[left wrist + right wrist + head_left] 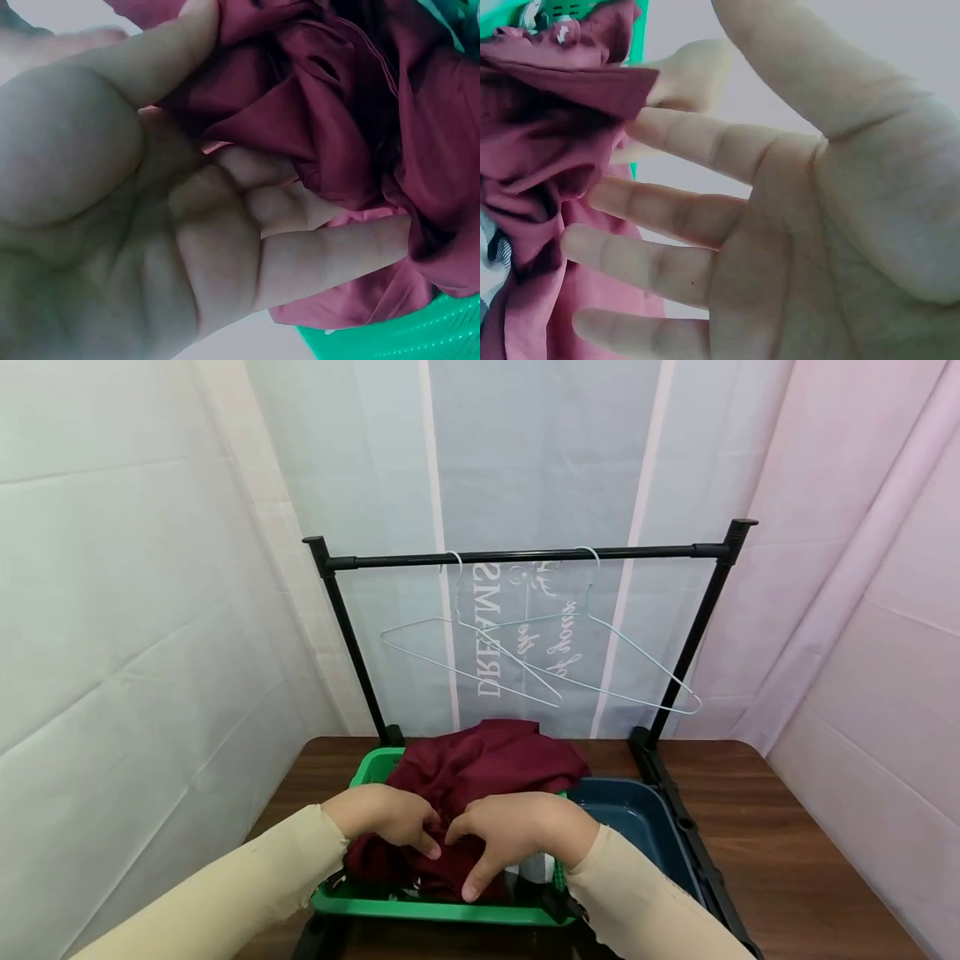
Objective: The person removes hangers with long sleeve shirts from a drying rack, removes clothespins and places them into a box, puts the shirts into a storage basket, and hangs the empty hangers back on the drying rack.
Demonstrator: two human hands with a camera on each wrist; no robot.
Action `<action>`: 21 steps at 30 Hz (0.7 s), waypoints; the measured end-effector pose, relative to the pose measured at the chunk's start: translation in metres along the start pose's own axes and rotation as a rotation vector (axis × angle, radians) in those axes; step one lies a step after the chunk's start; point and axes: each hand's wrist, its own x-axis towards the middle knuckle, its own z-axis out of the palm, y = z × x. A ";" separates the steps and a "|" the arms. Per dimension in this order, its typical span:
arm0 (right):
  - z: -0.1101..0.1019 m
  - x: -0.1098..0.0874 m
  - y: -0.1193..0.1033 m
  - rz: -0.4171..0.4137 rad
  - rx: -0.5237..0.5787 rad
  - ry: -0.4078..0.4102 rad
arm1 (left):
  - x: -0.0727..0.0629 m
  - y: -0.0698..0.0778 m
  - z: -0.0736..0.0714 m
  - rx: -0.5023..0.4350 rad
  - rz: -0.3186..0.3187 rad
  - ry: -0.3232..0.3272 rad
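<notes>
A crumpled maroon garment of smooth cloth lies heaped in the green basket, spilling over its back edge. My left hand reaches into the heap from the left. In the left wrist view its thumb rests at a fold of the garment, and the extended fingers reach under the cloth, some tips hidden. From the other side comes my right hand, thumb spread wide. The right wrist view has its straight fingers at the garment, which shows a pointed flap and a small white mark.
Beside the basket is a dark blue tray. A black rack stands over the brown table, with two pale wire hangers on its bar. Grey and white cloth shows beneath the right hand. Pale curtains hang behind.
</notes>
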 end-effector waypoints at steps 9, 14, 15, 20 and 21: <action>0.017 0.012 -0.002 0.058 -0.146 0.035 | 0.025 -0.008 -0.005 -0.052 -0.112 -0.001; 0.028 0.026 0.006 0.096 -0.156 -0.046 | 0.041 0.002 0.005 0.145 -0.089 0.064; 0.029 0.029 0.007 0.098 -0.160 -0.056 | 0.044 0.004 0.007 0.182 -0.081 0.077; 0.026 0.033 0.014 0.085 -0.143 -0.081 | 0.050 0.015 0.011 0.280 -0.105 0.128; 0.025 0.033 0.017 0.078 -0.125 -0.081 | 0.049 0.018 0.012 0.287 -0.124 0.138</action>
